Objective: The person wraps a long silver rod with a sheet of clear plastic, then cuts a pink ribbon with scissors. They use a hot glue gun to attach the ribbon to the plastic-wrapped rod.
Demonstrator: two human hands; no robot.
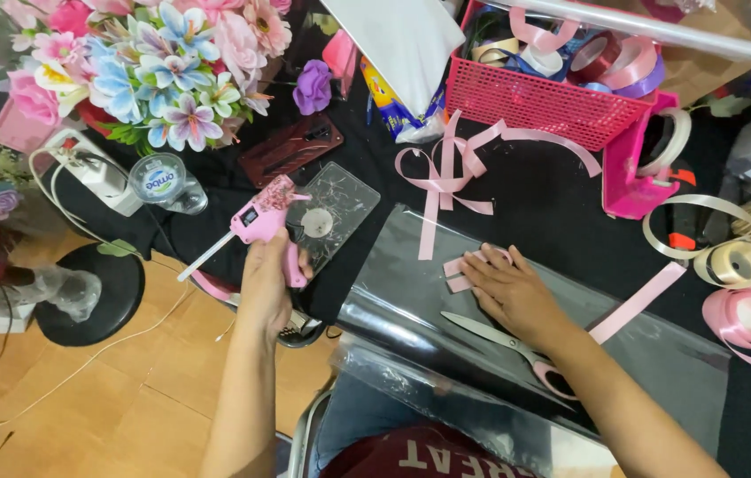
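A person at a black worktop (561, 208) presses a folded pink ribbon piece (464, 270) flat under the right hand (510, 292), fingers spread wide and gripping nothing. The piece lies on clear cellophane (446, 292), just above the scissors (504, 341). The left hand (267, 281), left of the ribbon piece, has its fingers wrapped tight round a pink glue gun (260, 221), nozzle aimed away from it. A finished pink bow (446, 177) lies above the piece, below a pink basket (539, 97). The work appears to be at the gluing stage; the next move likely calls for bringing the nozzle across to the folded piece.
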